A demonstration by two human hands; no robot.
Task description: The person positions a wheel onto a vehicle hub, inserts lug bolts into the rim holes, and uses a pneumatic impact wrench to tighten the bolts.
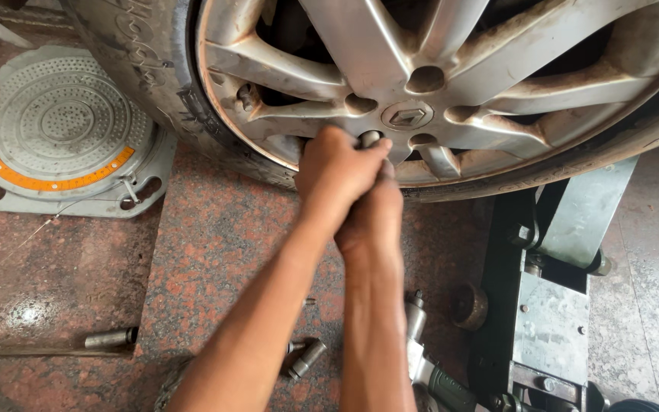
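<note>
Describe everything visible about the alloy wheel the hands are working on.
The alloy wheel is silver metal with broad spokes, streaked with brown grime, and has a diamond-shaped centre cap. Empty lug holes ring the hub. It sits in a black tyre above the stone floor. Both hands press a small metal piece at a lower lug hole.

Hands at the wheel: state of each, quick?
Left hand: closed around a small metal piece at the alloy wheel.
Right hand: closed just below it; contents hidden.
</note>
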